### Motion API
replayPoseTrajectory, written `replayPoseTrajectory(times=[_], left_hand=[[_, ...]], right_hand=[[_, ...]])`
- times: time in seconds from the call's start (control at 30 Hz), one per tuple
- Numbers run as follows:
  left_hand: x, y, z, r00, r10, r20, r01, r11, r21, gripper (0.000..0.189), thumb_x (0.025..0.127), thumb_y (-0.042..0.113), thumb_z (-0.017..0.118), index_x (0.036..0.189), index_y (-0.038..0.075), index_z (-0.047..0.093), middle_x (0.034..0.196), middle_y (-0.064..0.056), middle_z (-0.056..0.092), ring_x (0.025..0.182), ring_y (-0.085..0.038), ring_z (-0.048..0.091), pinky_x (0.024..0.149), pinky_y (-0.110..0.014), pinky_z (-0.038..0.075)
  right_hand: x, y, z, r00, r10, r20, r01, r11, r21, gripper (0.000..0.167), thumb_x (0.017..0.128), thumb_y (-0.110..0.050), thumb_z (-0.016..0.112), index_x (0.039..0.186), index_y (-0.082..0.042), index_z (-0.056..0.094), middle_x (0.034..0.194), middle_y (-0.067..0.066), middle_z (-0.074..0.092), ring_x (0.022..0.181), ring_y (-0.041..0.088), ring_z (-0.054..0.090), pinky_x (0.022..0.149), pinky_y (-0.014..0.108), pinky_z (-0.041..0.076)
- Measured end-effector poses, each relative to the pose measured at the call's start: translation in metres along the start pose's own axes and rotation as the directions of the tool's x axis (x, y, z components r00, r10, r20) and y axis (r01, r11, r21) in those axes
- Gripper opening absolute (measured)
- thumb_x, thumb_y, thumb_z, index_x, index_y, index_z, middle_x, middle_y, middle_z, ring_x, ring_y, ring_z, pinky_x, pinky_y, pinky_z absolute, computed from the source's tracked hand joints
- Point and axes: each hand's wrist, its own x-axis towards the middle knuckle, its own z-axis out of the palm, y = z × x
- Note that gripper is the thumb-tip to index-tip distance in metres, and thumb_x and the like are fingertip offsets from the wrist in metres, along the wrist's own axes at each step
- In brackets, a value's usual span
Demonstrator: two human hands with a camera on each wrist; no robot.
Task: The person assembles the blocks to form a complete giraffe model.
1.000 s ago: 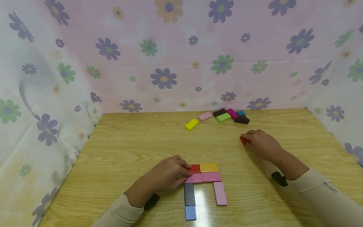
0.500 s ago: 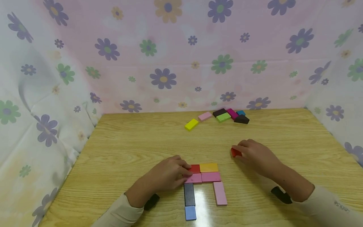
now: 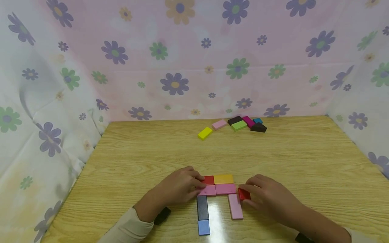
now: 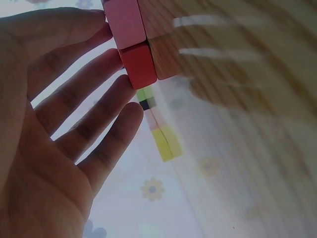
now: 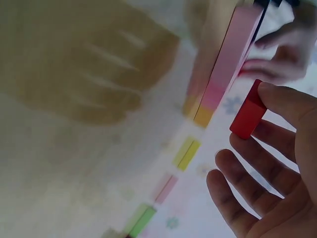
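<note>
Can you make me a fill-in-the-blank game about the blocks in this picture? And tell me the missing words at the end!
1. The right hand holds a small block coloured ____.
2. In the head view, the long block just below the orange block is ____.
3. In that view, the square block just below the long dark block is light ____.
4. At the back of the table, the leftmost loose block is ____.

Missing words: red, pink, blue, yellow.
</note>
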Motion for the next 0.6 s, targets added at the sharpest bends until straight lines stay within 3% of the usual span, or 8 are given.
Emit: replayPoseTrajectory(times=[0.17,0.37,0.6], left_hand=[[0.0,0.0,0.0,1.0,0.003,-0.004,-0.003,1.0,-0.001,0.019,0.092,0.021,0.072,0.109,0.017,0.08,0.116,0.002,0.073,0.106,-0.014,0.063,0.094,-0.026,0.053],[0.001,-0.001,0.0,1.0,0.012,-0.009,-0.012,1.0,0.004,0.018,0.092,0.021,0.072,0.108,0.017,0.08,0.116,0.001,0.074,0.106,-0.014,0.063,0.093,-0.026,0.053],[0.001,0.0,0.0,1.0,0.003,-0.008,-0.003,1.0,0.004,0.018,0.092,0.021,0.072,0.108,0.017,0.08,0.115,0.002,0.074,0.105,-0.014,0.063,0.093,-0.026,0.053]], right_hand=[[-0.009,-0.017,0.003,0.999,-0.047,-0.004,0.047,0.998,0.033,0.034,0.081,-0.044,0.081,0.104,-0.019,0.077,0.096,-0.012,0.066,0.085,0.005,0.061,0.071,0.022,0.057],[-0.016,-0.03,0.008,0.997,-0.082,-0.001,0.082,0.99,0.114,0.029,0.085,-0.044,0.078,0.103,-0.021,0.076,0.096,-0.015,0.065,0.085,0.001,0.057,0.073,0.013,0.05],[-0.016,-0.037,0.012,0.992,-0.121,0.045,0.116,0.988,0.1,0.022,0.089,-0.044,0.074,0.099,-0.024,0.075,0.092,-0.014,0.064,0.083,0.003,0.057,0.071,0.021,0.053]])
